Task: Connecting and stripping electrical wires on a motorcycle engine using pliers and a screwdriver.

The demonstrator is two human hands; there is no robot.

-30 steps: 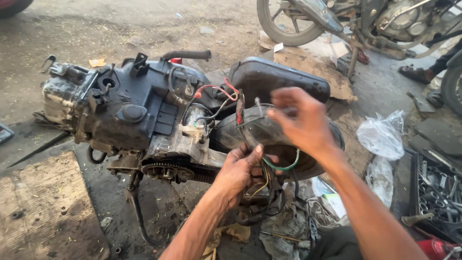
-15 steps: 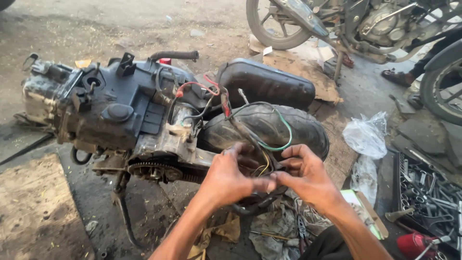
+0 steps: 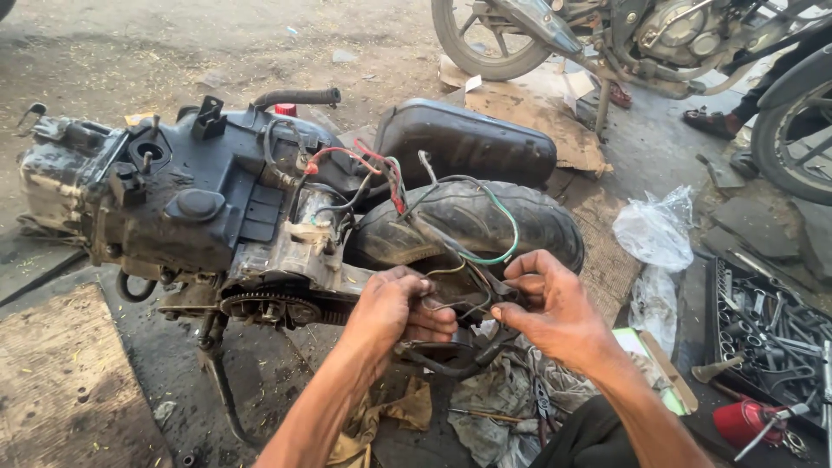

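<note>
A greasy scooter engine unit (image 3: 191, 199) with its black rear tyre (image 3: 485, 221) lies on the ground in front of me. Red, green and dark wires (image 3: 485, 251) loop over the tyre and run down to my hands. My left hand (image 3: 394, 308) pinches thin wires just below the tyre. My right hand (image 3: 550, 303) faces it a few centimetres away and grips the same bundle of wires between thumb and fingers. Both hands are dirty with grease. A toothed sprocket (image 3: 269, 305) sits left of my left hand.
A black scooter seat (image 3: 459, 139) lies behind the tyre. Rags (image 3: 494, 407) and pliers lie under my hands. A tray of sockets and tools (image 3: 771, 329) is at the right, with plastic bags (image 3: 654, 230) beside it. A motorcycle (image 3: 624, 35) stands at the top right.
My right hand came down from above the tyre to the wires beside my left hand. Both hands have since closed on the wire bundle, and the view shifted slightly.
</note>
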